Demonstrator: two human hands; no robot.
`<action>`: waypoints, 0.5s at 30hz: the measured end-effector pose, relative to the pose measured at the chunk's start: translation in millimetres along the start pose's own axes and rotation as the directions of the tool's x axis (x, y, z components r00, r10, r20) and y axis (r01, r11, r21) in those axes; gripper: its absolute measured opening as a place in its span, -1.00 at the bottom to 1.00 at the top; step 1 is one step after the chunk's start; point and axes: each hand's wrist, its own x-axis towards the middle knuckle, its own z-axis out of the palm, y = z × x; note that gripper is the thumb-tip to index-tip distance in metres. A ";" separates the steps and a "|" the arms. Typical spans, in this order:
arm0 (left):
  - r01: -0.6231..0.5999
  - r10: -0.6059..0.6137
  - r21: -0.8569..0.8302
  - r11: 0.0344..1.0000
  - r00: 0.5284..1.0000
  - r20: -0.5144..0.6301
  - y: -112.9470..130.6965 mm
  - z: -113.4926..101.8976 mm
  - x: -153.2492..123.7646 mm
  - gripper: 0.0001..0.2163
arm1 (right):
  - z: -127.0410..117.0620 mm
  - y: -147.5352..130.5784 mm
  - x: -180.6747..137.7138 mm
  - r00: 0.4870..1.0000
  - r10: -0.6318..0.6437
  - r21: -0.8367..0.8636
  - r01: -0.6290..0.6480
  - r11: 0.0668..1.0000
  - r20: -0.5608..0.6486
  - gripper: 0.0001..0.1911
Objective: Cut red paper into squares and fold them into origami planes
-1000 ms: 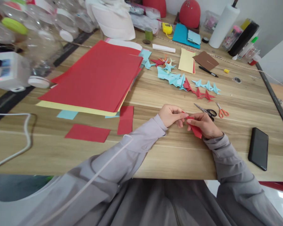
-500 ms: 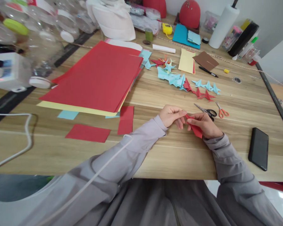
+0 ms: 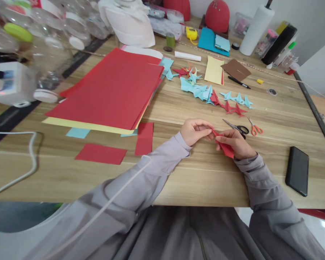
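Observation:
Between my two hands is a small folded piece of red paper [image 3: 227, 150], held just above the table. My left hand [image 3: 195, 131] pinches its upper left tip with thumb and fingers. On the other side, my right hand [image 3: 237, 142] grips the paper's body, its thumb lying on top and part of the paper hidden behind the fingers. Beyond the hands lie folded paper cranes in light blue [image 3: 202, 91] and red [image 3: 228, 107]. Black-handled scissors [image 3: 242, 129] rest close behind my right hand, beside small orange-handled scissors [image 3: 256, 128].
Large red paper sheets [image 3: 111, 90] are stacked at the left, with red rectangles [image 3: 101, 153] in front. A phone [image 3: 297, 171] lies at the right. Plastic bottles [image 3: 47, 68] crowd the far left. A pen [image 3: 238, 82] and brown paper [image 3: 237, 69] lie farther back.
My left hand has shifted slightly left and up, and a narrow red tip now shows more between the hands. The right hand keeps its grip almost in place.

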 end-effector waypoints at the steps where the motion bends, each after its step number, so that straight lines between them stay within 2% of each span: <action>1: -0.001 0.001 -0.004 1.000 1.000 -0.004 0.1 0.4 0.0 -0.69 | 0.1 -0.1 0.0 1.000 0.001 -0.001 -0.001 1.000 0.002 -0.71; 15: 0.104 -0.106 -0.098 0.990 0.994 -0.016 -0.3 -2.3 0.9 -0.78 | 1.5 -1.1 -0.3 1.000 -0.009 -0.050 0.009 0.999 -0.006 -0.68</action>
